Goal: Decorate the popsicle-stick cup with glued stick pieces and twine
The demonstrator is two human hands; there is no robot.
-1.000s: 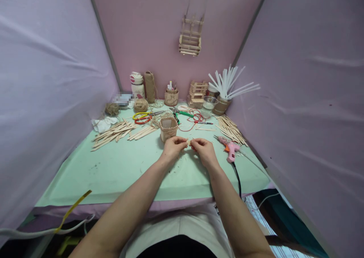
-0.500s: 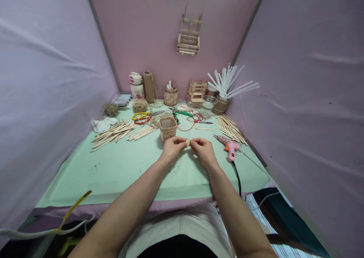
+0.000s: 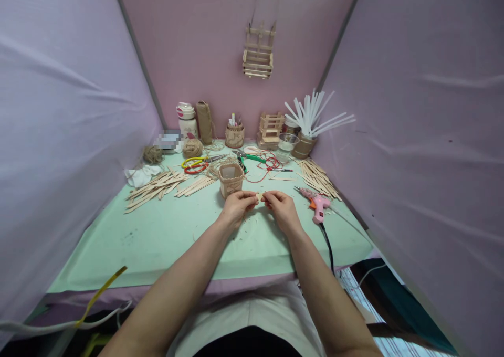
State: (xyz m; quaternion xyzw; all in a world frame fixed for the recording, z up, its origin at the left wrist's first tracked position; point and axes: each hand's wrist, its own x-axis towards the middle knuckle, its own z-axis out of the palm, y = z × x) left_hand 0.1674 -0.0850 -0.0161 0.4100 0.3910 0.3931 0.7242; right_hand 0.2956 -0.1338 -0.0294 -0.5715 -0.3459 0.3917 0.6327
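Note:
Between the fingertips of both hands sits a small pale wooden piece (image 3: 260, 196), too small to make out in detail. My left hand (image 3: 238, 208) is closed and pinches its left side. From the right, my right hand (image 3: 280, 208) pinches the other side with thumb and fingers. Just behind my left hand stands a small open-topped box (image 3: 231, 181), tan with a braided rim, upright on the green tabletop (image 3: 165, 247). To the right of my right hand lies a pink glue gun (image 3: 319, 205) with an orange trigger and a black cord.
Craft sticks (image 3: 157, 189) lie in piles at the left, with another pile (image 3: 318, 178) at the right. Scissors (image 3: 196, 166), pliers (image 3: 254, 158), red cord (image 3: 271, 161) and a twine ball (image 3: 192, 148) are farther back. A clear cup (image 3: 287, 146) and a pot of white glue sticks (image 3: 309, 115) stand back right.
The camera view has shifted slightly. Both hands stay together in nearly the same place, and the small pale piece shows a little more between the fingertips.

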